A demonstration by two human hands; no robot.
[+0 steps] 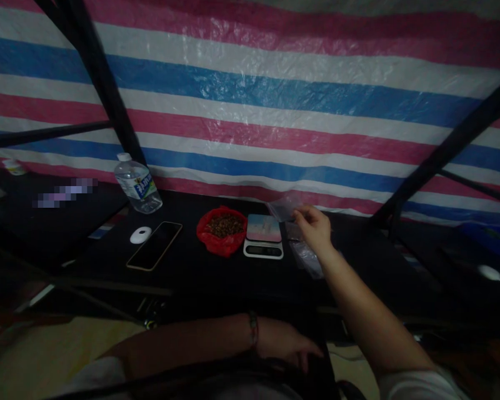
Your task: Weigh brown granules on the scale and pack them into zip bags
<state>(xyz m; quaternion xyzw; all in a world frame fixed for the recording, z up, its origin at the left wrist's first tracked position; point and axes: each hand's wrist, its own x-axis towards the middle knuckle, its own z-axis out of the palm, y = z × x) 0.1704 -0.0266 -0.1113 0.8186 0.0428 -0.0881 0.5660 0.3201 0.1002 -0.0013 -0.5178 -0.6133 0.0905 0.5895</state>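
With our right hand [316, 229] we pinch a clear bag [283, 209] between thumb and fingertips, and the bag stretches leftward from the grip, above the far right corner of a small scale [263, 251] on the bench [216, 280]. More clear bags [310, 260] lie just right of the scale, below the raised hand and partly covered by it and the wrist. Our left hand [280, 340] is well apart from the held bag, low in front of our body and nearer to us than the bench edge, its fingers loosely bent and pointing right; we cannot tell whether anything is in it, since the palm is turned from view and shadow swallows the fingers. Just left of the scale, a red bag [224, 245] stands with its mouth spread around small brown pieces [227, 225], too fine and dim for us to identify. The held bag's upper edge blurs into the striped sheet [275, 133] behind it, something pale and see-through on the scale's platform is hard to make out, and we cannot read the dark display. Both our sleeves are cut off by the bottom of the view.
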